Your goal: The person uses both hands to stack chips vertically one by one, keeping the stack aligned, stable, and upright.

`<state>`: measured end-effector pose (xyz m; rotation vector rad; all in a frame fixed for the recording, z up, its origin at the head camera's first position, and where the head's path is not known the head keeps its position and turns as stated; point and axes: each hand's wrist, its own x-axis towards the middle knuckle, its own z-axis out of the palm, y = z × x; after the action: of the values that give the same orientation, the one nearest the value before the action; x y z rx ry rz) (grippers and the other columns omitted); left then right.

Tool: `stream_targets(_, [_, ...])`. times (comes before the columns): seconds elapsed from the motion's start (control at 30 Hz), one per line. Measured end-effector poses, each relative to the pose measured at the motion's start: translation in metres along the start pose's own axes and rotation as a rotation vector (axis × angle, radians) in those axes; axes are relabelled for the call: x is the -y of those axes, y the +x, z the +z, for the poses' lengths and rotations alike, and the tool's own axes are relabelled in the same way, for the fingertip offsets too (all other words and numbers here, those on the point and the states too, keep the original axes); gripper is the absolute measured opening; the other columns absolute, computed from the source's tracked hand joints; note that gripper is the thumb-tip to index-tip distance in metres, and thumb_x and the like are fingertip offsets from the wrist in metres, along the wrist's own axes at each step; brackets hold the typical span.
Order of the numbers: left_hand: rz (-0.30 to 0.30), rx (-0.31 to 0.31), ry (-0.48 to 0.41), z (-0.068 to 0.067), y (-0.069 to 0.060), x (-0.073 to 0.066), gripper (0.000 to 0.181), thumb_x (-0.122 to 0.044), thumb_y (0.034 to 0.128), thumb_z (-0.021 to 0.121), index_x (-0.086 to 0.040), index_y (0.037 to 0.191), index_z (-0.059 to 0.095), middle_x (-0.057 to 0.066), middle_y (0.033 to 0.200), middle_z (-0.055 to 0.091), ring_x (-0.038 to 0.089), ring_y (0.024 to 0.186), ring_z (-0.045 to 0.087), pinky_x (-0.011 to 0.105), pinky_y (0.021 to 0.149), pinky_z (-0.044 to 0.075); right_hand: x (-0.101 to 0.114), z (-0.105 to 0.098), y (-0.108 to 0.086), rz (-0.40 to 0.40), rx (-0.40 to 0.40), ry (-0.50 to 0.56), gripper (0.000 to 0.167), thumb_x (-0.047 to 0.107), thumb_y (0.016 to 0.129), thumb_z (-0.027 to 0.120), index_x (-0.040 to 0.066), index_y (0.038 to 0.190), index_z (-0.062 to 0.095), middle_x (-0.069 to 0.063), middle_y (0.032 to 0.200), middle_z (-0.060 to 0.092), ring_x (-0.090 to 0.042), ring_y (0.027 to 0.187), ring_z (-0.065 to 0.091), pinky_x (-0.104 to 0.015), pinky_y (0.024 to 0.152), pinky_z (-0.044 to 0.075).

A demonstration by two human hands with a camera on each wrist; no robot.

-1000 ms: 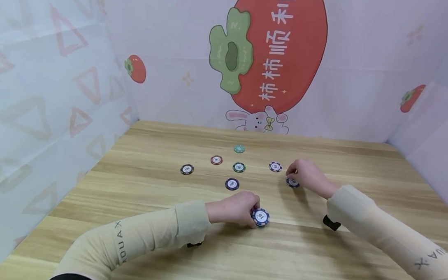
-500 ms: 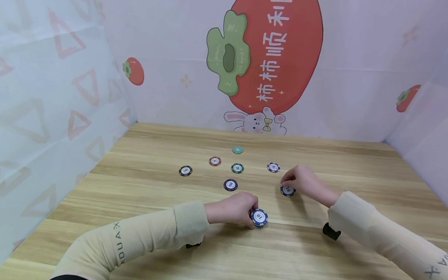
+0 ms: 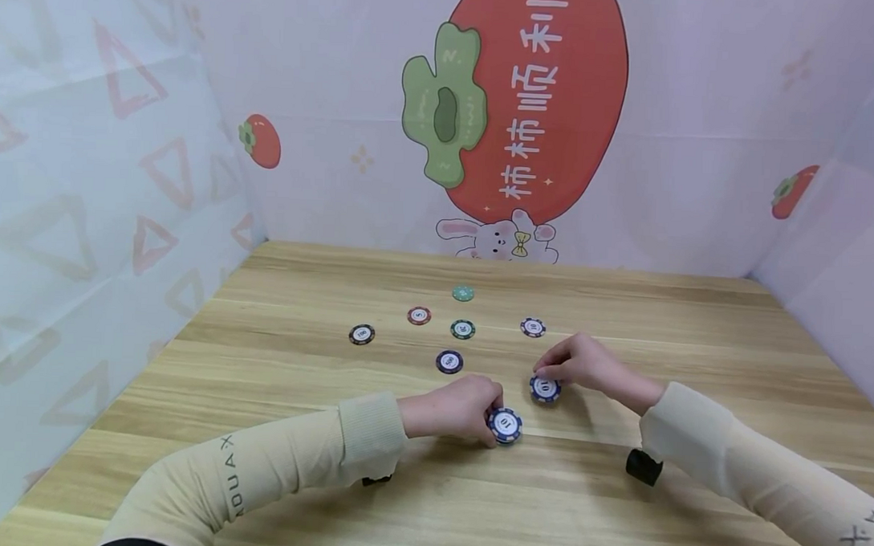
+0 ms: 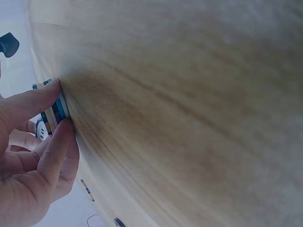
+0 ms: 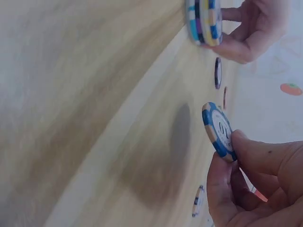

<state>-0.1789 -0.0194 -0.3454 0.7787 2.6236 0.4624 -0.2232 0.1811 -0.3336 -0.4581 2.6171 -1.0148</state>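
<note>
Near the middle of the wooden table, my left hand (image 3: pixel 455 408) grips a short stack of poker chips (image 3: pixel 505 426) between thumb and fingers. A blue-and-white chip marked 10 tops the stack. Layers of several colours show along its edge (image 5: pixel 204 22) in the right wrist view. My right hand (image 3: pixel 591 363) pinches a single blue-and-white poker chip (image 3: pixel 544 388), also marked 10, by its rim. In the right wrist view this chip (image 5: pixel 219 131) is tilted and off the table, with its shadow below. It is apart from the stack, just beyond it to the right.
Loose chips lie flat farther back: black (image 3: pixel 362 335), red (image 3: pixel 419 316), green (image 3: pixel 462 329), light green (image 3: pixel 463 293), dark purple marked 500 (image 3: pixel 449 362), and another 10 (image 3: pixel 532 328). Printed sheets (image 3: pixel 324 189) wall the table's back and sides.
My right hand has brought its chip leftward and nearer to me, from beside the loose 10 chip towards the stack. The left hand keeps its hold on the stack, nearly still.
</note>
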Motion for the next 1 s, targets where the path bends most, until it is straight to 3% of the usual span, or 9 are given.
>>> stream_targets(0.17, [0.013, 0.001, 0.001, 0.0, 0.001, 0.0, 0.031, -0.019, 0.0694, 0.079, -0.01, 0.091, 0.06, -0.007, 0.078, 0.053, 0.005, 0.072, 0.049, 0.018, 0.067, 0.041, 0.001, 0.006, 0.0, 0.108, 0.054, 0.17, 0.019, 0.008, 0.082, 0.065, -0.003, 0.097, 0.068, -0.01, 0.092, 0.067, -0.008, 0.071, 0.058, -0.027, 0.064, 0.05])
stream_targets(0.3, [0.034, -0.004, -0.008, 0.0, 0.0, 0.001, 0.03, -0.018, 0.0692, 0.079, -0.009, 0.09, 0.059, -0.007, 0.077, 0.053, 0.005, 0.071, 0.048, 0.017, 0.065, 0.041, 0.004, 0.014, -0.002, 0.155, 0.092, 0.245, 0.02, 0.009, 0.082, 0.066, -0.004, 0.098, 0.067, -0.009, 0.091, 0.067, -0.008, 0.072, 0.058, -0.026, 0.064, 0.05])
stream_targets(0.67, [0.063, -0.026, -0.005, 0.0, -0.001, 0.001, 0.03, -0.015, 0.0675, 0.08, -0.007, 0.089, 0.06, -0.007, 0.075, 0.053, 0.005, 0.069, 0.047, 0.016, 0.064, 0.039, 0.007, 0.028, -0.006, 0.164, 0.143, 0.361, 0.02, 0.006, 0.083, 0.064, -0.007, 0.099, 0.066, -0.007, 0.087, 0.067, -0.01, 0.073, 0.059, -0.025, 0.065, 0.049])
stream_targets(1.0, [0.06, -0.028, -0.006, 0.0, -0.001, 0.002, 0.031, -0.018, 0.0681, 0.08, -0.008, 0.09, 0.06, -0.007, 0.077, 0.054, 0.005, 0.071, 0.048, 0.016, 0.066, 0.04, 0.013, 0.03, -0.008, 0.148, 0.186, 0.355, 0.021, 0.0, 0.083, 0.062, -0.008, 0.102, 0.064, -0.013, 0.093, 0.067, -0.011, 0.076, 0.059, -0.027, 0.066, 0.051])
